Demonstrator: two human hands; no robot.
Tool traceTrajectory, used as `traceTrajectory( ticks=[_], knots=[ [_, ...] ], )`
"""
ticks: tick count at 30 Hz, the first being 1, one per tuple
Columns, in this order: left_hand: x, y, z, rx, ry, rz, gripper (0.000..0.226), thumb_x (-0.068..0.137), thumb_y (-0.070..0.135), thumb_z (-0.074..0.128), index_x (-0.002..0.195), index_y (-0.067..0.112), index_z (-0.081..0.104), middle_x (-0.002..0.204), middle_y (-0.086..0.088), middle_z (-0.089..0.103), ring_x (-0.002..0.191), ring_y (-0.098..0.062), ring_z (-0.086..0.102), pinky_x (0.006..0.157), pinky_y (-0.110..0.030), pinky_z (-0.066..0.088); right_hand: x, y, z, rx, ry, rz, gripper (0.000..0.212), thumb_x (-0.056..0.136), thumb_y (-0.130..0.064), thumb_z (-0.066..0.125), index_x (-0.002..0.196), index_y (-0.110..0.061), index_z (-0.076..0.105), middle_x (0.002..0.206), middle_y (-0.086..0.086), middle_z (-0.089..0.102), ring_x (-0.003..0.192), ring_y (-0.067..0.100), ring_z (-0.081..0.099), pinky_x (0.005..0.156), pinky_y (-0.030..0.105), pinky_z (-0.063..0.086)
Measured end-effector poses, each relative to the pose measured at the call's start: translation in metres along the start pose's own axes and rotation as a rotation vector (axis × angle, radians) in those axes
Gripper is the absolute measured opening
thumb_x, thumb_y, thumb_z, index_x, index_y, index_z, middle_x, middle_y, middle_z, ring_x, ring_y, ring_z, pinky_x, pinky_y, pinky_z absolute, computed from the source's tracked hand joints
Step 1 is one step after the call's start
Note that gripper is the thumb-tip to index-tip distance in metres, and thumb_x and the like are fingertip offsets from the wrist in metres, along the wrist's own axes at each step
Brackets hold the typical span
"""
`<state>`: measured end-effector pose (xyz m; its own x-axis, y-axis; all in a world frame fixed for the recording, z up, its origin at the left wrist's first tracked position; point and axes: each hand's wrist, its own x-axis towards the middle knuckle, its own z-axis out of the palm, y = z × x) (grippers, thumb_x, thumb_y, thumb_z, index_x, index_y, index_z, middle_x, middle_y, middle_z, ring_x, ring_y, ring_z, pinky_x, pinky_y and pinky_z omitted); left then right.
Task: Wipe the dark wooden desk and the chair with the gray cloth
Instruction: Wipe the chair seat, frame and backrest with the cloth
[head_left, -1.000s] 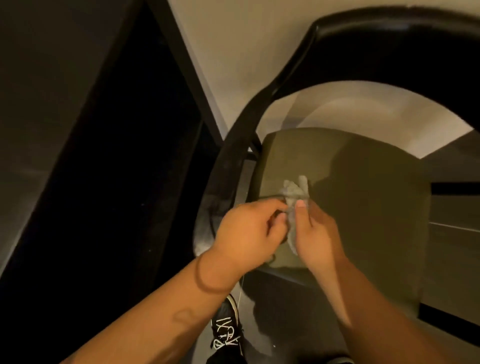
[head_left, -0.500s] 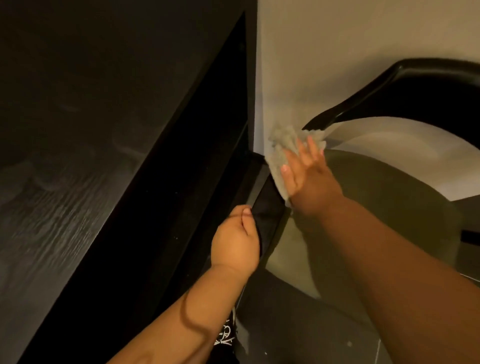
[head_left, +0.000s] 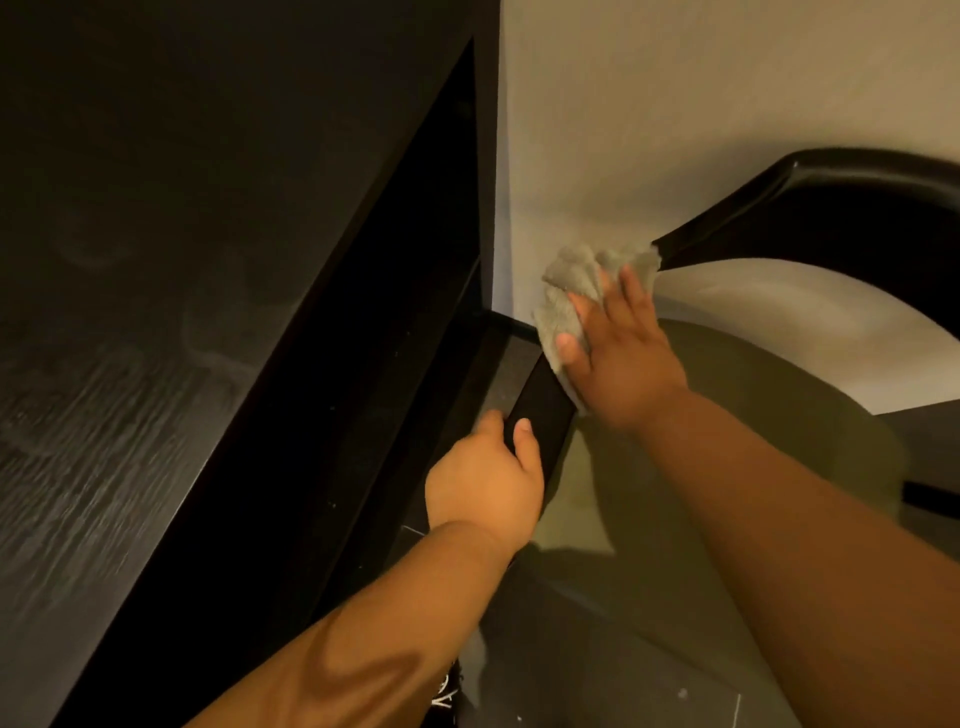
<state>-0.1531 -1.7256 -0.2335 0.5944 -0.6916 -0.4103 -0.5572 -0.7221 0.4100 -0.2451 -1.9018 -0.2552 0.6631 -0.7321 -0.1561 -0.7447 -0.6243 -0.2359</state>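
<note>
Left of frame lies the dark tabletop (head_left: 130, 364), at centre my left hand (head_left: 483, 483) grips the chair (head_left: 543, 410) rail with curled fingers (head_left: 522, 434), and my right hand (head_left: 618, 358) presses the gray cloth (head_left: 566, 291) onto it, fingers straight: chair-wiping, I judge, next sliding upper-right.

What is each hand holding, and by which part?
The left hand grips the chair's black arm rail near its lower end. The right hand has no grip on anything: it presses the gray cloth flat onto the rail higher up.
</note>
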Motion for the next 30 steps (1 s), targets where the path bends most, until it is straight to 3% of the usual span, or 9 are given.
traceTrajectory(
  ticks=[3,6,9,14,17,21,24,27,30],
  knots=[
    [0.001,0.002,-0.001,0.075,-0.018,-0.007,0.044,0.109,0.053,0.027,0.131,0.025,0.053,0.089,0.004,0.064,0.083,-0.025,0.067,0.066,-0.036,0.050,-0.035,-0.019,0.010,0.001,0.003,-0.053,0.073,0.106,-0.056,0.017,0.165,-0.014,0.022,0.174,0.020,0.008,0.160,0.039,-0.014,0.130,0.055,0.003],
    [0.003,0.005,-0.001,0.093,-0.037,-0.008,0.042,0.108,0.054,0.027,0.123,0.024,0.054,0.094,0.001,0.068,0.084,-0.026,0.068,0.071,-0.038,0.054,-0.066,-0.027,0.015,0.046,-0.001,-0.131,0.067,0.107,-0.055,0.030,0.162,-0.016,0.034,0.175,0.013,0.010,0.161,0.036,-0.008,0.130,0.055,0.011],
    [0.007,0.006,0.000,0.112,-0.030,-0.013,0.045,0.108,0.053,0.025,0.132,0.025,0.052,0.098,0.001,0.070,0.087,-0.025,0.069,0.065,-0.034,0.045,-0.033,-0.012,-0.002,-0.088,-0.069,-0.167,0.069,0.107,-0.059,0.018,0.161,-0.020,0.036,0.175,0.011,0.011,0.161,0.034,-0.011,0.130,0.056,0.006],
    [0.014,0.009,-0.002,0.142,-0.005,0.058,0.049,0.105,0.054,0.015,0.127,0.027,0.050,0.097,0.003,0.068,0.085,-0.022,0.068,0.065,-0.034,0.049,0.037,0.011,-0.020,-0.106,-0.077,0.205,0.079,0.100,-0.061,0.000,0.168,-0.020,0.006,0.175,0.013,-0.011,0.159,0.034,-0.022,0.130,0.051,-0.007],
    [0.020,0.012,-0.004,0.150,0.008,0.107,0.070,0.094,0.059,0.001,0.132,0.026,0.050,0.100,0.002,0.069,0.087,-0.025,0.068,0.067,-0.037,0.055,0.010,-0.010,-0.010,-0.030,-0.063,0.179,0.078,0.103,-0.059,0.005,0.168,-0.016,0.002,0.173,0.018,-0.015,0.157,0.036,-0.025,0.130,0.052,-0.004],
    [0.030,0.017,0.000,0.123,0.041,0.182,0.060,0.098,0.059,0.013,0.124,0.023,0.055,0.092,-0.001,0.070,0.078,-0.028,0.068,0.060,-0.037,0.048,-0.026,-0.014,-0.005,0.024,-0.062,-0.009,0.075,0.105,-0.058,0.021,0.167,-0.016,0.017,0.175,0.014,-0.006,0.160,0.033,-0.019,0.131,0.051,0.002],
    [0.042,0.025,0.002,0.141,0.074,0.237,0.059,0.100,0.057,0.020,0.130,0.021,0.056,0.093,-0.003,0.072,0.076,-0.028,0.068,0.058,-0.035,0.046,0.003,0.006,-0.017,-0.044,-0.116,-0.085,0.074,0.105,-0.059,0.017,0.164,-0.016,0.028,0.176,0.012,0.002,0.160,0.033,-0.017,0.131,0.052,0.000],
    [0.054,0.038,0.001,0.155,0.062,0.227,0.070,0.098,0.059,0.009,0.145,0.024,0.047,0.109,-0.002,0.072,0.090,-0.027,0.069,0.068,-0.039,0.054,0.047,0.034,-0.033,-0.141,-0.087,-0.030,0.078,0.103,-0.059,0.005,0.165,-0.016,0.025,0.174,0.015,0.010,0.161,0.034,-0.012,0.130,0.050,-0.007],
    [0.063,0.051,0.002,0.159,0.105,0.206,0.068,0.099,0.059,0.010,0.145,0.026,0.047,0.112,-0.001,0.072,0.093,-0.027,0.069,0.071,-0.041,0.055,0.061,0.041,-0.043,-0.249,-0.041,0.076,0.076,0.103,-0.053,0.004,0.165,-0.013,0.022,0.169,0.022,0.024,0.161,0.036,0.003,0.130,0.050,-0.007]
  ],
)
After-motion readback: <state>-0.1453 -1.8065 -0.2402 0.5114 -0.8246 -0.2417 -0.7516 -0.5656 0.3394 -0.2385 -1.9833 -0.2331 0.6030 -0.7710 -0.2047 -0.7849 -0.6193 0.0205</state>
